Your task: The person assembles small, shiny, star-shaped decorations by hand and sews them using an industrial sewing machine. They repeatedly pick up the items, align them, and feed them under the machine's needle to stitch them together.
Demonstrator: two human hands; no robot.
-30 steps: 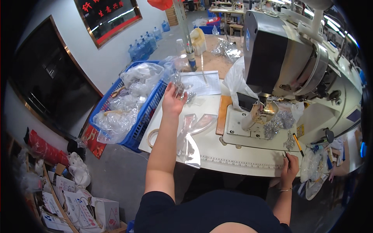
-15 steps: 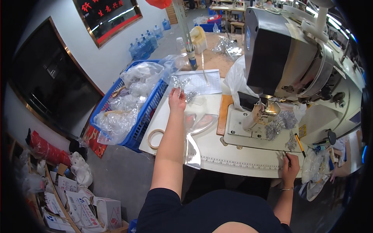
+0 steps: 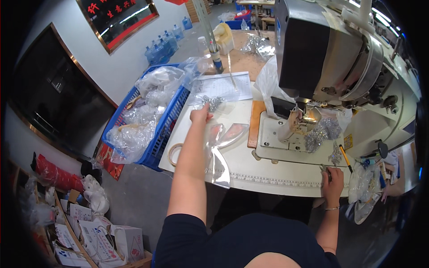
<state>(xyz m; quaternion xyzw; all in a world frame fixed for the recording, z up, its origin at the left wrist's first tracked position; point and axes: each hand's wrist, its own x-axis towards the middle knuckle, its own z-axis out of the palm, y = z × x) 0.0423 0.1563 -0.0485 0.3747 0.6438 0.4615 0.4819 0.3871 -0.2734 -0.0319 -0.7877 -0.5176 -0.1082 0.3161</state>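
Observation:
My left hand (image 3: 201, 115) reaches over the white table, its index finger and thumb apart, fingertips beside a bundle of silver tinsel-like trim (image 3: 213, 103). The trim lies on clear plastic near a sheet of gridded paper (image 3: 243, 85). Closer to me rest shiny clear-and-silver cutout pieces (image 3: 220, 166), partly behind my left forearm. At the table's front right edge, my right hand (image 3: 333, 182) is closed around a small dark tool whose tip shows above the fingers; its exact kind is hidden.
A sewing machine (image 3: 308, 49) stands at the right, with silver trim (image 3: 328, 130) near its needle area. A blue basket (image 3: 172, 117) of plastic-wrapped items adjoins the table's left side. A tape roll (image 3: 171, 156), ruler strip (image 3: 268, 180) and yellow-and-black pen (image 3: 345, 157) are around the tabletop.
My left hand has lowered and come nearer me, and the silver trim that was raised at its fingers now lies on the table. My right hand's tool has turned, showing a greyish tip.

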